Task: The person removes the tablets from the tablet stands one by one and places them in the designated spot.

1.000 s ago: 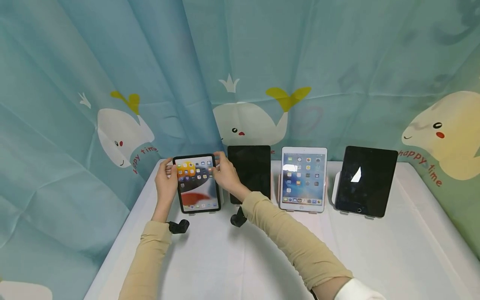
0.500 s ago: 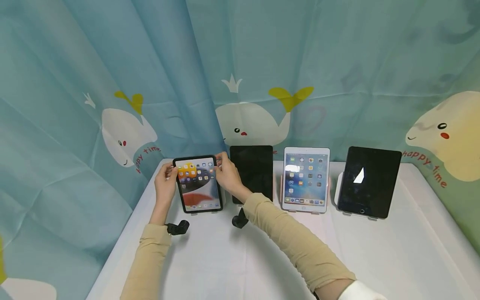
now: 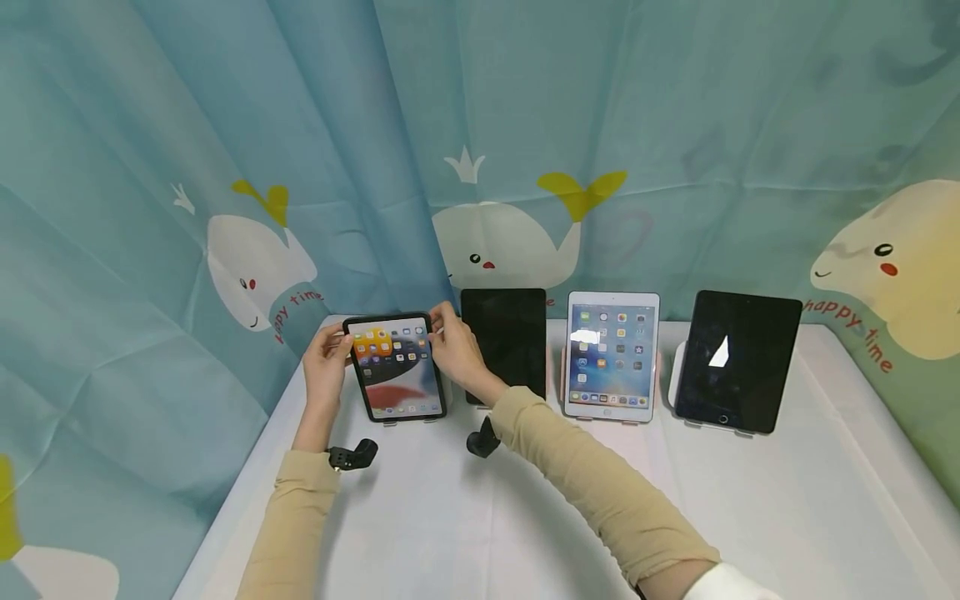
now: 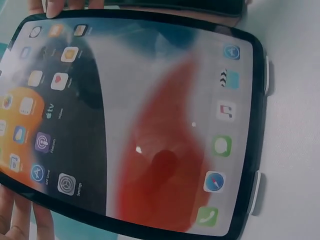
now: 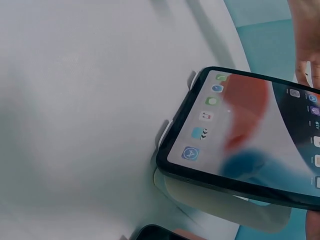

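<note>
A black-framed tablet (image 3: 401, 375) with a lit home screen of app icons stands on a pale tablet stand (image 5: 225, 202) at the left of the row. Its lower edge sits at the stand's two small lips, which show in the left wrist view. My left hand (image 3: 325, 367) grips the upper left edge, thumb at the front and fingers going behind. On the upper right edge, my right hand (image 3: 456, 350) holds the tablet the same way. The left-hand fingers (image 4: 20, 215) show below the frame in the left wrist view. Their tips are hidden behind the tablet.
Just right stands a dark-screened tablet (image 3: 502, 333), partly behind my right forearm. Farther right are a white tablet (image 3: 611, 358) with a lit screen and another black tablet (image 3: 735, 358), each on a stand. A whale-print curtain (image 3: 510, 100) hangs behind the white table (image 3: 420, 517).
The held tablet has turned slightly, its top going left. My left hand has shifted a little left with it, and both hands keep their grip. The view has shifted slightly.
</note>
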`<state>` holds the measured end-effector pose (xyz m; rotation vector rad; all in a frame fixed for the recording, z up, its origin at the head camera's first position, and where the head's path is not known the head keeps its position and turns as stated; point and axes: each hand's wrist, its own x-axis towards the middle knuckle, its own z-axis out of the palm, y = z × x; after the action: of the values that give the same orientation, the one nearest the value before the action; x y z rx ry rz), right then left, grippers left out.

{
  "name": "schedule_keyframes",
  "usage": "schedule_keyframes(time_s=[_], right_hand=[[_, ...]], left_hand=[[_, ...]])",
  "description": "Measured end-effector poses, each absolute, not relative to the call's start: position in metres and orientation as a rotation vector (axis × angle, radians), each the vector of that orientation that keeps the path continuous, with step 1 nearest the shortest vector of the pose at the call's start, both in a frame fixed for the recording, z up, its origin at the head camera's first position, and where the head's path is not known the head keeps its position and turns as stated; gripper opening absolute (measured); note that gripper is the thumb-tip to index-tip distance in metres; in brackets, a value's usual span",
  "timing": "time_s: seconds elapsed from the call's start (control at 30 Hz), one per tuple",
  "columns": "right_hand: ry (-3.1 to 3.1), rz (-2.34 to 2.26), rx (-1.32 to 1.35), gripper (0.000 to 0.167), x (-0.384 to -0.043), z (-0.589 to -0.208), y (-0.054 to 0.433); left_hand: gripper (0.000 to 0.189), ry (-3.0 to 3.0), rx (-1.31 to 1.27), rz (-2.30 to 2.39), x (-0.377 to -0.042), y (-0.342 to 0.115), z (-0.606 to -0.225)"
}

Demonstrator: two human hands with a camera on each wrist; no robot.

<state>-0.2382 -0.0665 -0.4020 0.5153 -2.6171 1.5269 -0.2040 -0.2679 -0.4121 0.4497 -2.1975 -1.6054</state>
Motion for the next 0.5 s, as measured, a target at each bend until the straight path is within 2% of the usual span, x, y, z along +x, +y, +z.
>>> schedule_keyframes(time_s=[0.5], right_hand=[[-2.498,1.589,0.690,0.019,-0.222,-0.391,-0.062]], left_hand=[[0.033,-2.079,0.469,-1.673,-0.185,-0.267,-0.399]])
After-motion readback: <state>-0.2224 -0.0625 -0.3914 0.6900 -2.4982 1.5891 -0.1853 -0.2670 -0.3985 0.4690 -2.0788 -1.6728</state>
